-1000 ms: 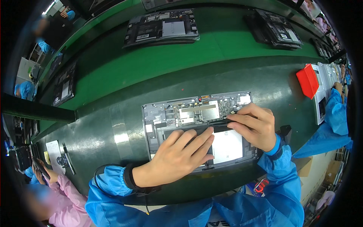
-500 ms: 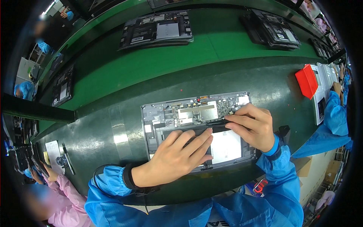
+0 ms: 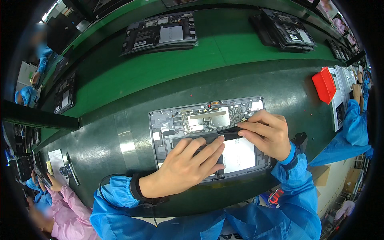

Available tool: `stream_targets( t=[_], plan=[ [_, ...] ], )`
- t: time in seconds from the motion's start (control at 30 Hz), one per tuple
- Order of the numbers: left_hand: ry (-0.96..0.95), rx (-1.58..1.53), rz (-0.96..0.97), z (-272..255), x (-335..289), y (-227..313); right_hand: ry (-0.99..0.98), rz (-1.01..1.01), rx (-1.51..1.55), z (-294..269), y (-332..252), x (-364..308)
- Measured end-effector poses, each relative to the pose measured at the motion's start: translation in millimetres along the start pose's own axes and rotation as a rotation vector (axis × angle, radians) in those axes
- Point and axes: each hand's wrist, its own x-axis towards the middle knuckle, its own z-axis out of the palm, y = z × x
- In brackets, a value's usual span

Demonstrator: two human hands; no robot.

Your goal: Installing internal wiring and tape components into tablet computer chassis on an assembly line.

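Observation:
An opened tablet or laptop chassis lies in front of me, its circuit board bare along the far side and a white-labelled battery on the near side. My left hand rests over the battery area, fingers stretched out with the tips on the dark surface beside the white label. In my right hand, thumb and fingers pinch slim black tweezers. Their tip points left, along the near edge of the circuit board. My right fingers hide the rest of the tweezers.
Beyond the bench, a green conveyor belt carries opened devices and a stack of more. A red bin stands at the right, near a blue-sleeved co-worker. At left lie a paper sheet and a pen.
The devices on the green belt have shifted slightly left. My hands and the opened device stay almost where they were; the tweezers have turned slightly. A pink-sleeved co-worker at lower left has moved.

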Motion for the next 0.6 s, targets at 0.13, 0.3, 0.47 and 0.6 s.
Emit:
stream_targets(
  t=[0.13, 0.3, 0.47, 0.6],
  plan=[
    [-0.004, -0.003, 0.001, -0.5, 0.8, 0.0, 0.008, 0.009, -0.011, 0.3, -0.8, 0.1],
    [-0.005, -0.004, -0.004, -0.2, 0.5, 0.2, 0.013, -0.001, -0.020, 0.8, -0.4, -0.2],
    [-0.007, -0.009, -0.010, -0.1, 0.6, 0.0, 0.017, -0.004, -0.024, 1.2, -0.6, 0.2],
    [-0.005, 0.000, -0.007, -0.7, 1.0, 0.1, 0.022, -0.006, -0.025, 1.5, -0.5, 0.4]
  ],
)
